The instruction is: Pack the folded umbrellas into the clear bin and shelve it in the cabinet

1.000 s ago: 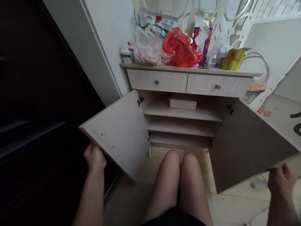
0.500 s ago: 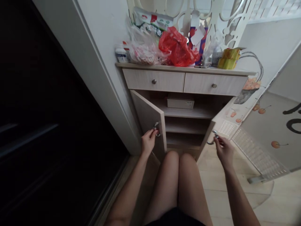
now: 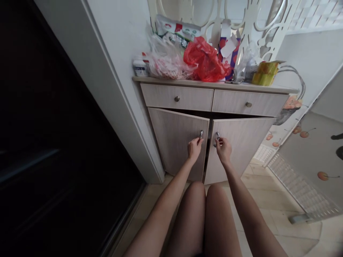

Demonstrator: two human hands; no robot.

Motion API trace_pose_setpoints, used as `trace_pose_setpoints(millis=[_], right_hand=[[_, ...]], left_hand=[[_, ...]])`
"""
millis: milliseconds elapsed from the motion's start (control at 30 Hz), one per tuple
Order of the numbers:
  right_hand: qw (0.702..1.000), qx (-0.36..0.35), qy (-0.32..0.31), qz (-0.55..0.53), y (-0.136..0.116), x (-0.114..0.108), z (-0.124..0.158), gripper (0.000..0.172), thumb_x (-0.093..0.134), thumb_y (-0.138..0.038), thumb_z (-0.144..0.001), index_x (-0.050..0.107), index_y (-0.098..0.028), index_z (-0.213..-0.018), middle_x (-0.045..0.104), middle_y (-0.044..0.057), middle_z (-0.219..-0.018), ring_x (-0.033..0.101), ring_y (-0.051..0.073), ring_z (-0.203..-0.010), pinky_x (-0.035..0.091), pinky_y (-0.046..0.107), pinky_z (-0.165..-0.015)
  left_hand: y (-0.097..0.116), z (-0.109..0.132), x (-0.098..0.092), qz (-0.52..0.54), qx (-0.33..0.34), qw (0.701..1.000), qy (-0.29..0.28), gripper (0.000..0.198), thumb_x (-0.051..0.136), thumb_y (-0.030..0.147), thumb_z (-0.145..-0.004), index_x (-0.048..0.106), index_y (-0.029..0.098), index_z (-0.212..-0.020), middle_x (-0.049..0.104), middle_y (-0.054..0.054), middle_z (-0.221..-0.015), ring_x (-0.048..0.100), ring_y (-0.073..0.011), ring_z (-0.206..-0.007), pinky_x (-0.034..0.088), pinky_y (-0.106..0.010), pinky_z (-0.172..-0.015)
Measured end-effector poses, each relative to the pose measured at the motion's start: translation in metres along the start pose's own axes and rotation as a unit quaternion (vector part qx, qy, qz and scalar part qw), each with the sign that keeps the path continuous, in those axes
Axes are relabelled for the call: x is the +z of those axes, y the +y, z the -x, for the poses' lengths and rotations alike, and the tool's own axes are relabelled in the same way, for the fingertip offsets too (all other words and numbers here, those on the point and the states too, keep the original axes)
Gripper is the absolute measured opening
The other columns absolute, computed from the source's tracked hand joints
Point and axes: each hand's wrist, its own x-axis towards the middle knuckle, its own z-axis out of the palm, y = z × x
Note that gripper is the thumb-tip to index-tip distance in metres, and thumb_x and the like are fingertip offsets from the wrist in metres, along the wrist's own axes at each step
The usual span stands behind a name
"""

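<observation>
at the centre of the frame, my left hand (image 3: 194, 149) pinches the left metal handle (image 3: 201, 133) and my right hand (image 3: 224, 150) the right metal handle (image 3: 218, 134), on two cabinet doors (image 3: 177, 134) standing slightly ajar.

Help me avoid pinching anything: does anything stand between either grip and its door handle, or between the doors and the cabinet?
Nothing visible: the left grip and right grip each hold a metal handle, and no object shows in the gap behind the left door or right door, though it's dark.
</observation>
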Motion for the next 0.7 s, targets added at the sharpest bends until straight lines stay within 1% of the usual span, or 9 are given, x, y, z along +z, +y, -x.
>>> trace_pose_setpoints(millis=[267,400,533,700], right_hand=[[1.0,0.012,-0.011,0.019,0.007,0.031,-0.028,0.046,0.041,-0.054,-0.097,0.067,-0.016,-0.101,0.071,0.012,-0.098,0.067,0.02,-0.081,0.046,0.031,-0.073],[1.0,0.012,-0.014,0.014,0.014,0.043,-0.038,0.048,0.039,-0.056,-0.097,0.066,-0.016,-0.102,0.071,0.011,-0.096,0.067,0.021,-0.08,0.046,0.031,-0.073],[1.0,0.002,-0.01,-0.004,0.022,0.052,-0.045,0.05,0.039,-0.058,-0.097,0.065,-0.016,-0.102,0.071,0.011,-0.093,0.066,0.021,-0.078,0.046,0.032,-0.072],[1.0,-0.003,0.016,-0.025,0.026,0.061,-0.053,0.053,0.039,-0.063,-0.095,0.065,-0.017,-0.095,0.071,0.01,-0.091,0.065,0.019,-0.073,0.046,0.032,-0.069]], left_hand=[[0.0,-0.032,0.018,-0.036,0.008,0.999,-0.036,0.023,0.06,0.03,-0.097,0.076,0.016,-0.09,0.076,-0.01,-0.087,0.066,-0.0192,-0.077,0.04,-0.026,-0.071],[-0.002,-0.043,0.023,-0.053,0.017,0.997,-0.045,0.027,0.057,0.032,-0.098,0.076,0.014,-0.09,0.075,-0.012,-0.086,0.066,-0.0203,-0.076,0.039,-0.027,-0.07],[-0.006,-0.05,0.029,-0.065,0.037,0.996,-0.04,0.028,0.056,0.032,-0.1,0.076,0.014,-0.091,0.075,-0.012,-0.086,0.065,-0.0196,-0.077,0.04,-0.027,-0.07],[-0.011,-0.056,0.038,-0.059,0.054,0.996,-0.026,0.027,0.056,0.031,-0.1,0.075,0.015,-0.091,0.075,-0.01,-0.086,0.065,-0.0188,-0.077,0.04,-0.026,-0.07]])
